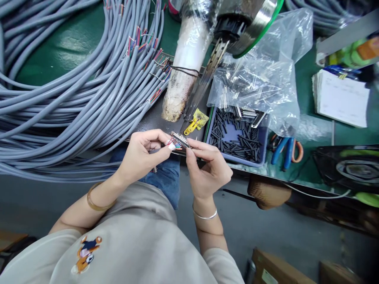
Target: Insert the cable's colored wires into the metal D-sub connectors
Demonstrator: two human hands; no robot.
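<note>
A small multi-pin connector (181, 140) with a metal rim is held between my two hands just over the bench edge. My left hand (146, 154) is closed, pinching the connector's left end together with thin coloured wires (175, 145) that fan out across its pins. The thumb hides part of these wires. On the other side, my right hand (209, 163) is closed with thumb and forefinger on the connector's right end. Just beyond the connector lies a yellow clip-like piece (192, 125). A bundle of grey cables (118, 102) with stripped, coloured ends spreads to the left.
A blue tray (264, 156) holds short black tubes (233, 138) and metal connectors. Behind it are a clear plastic bag (266, 83) and a solder spool (257, 29). A wrapped white cylinder (186, 59) stands ahead. Pliers (286, 152) and a paper pad (342, 98) lie right.
</note>
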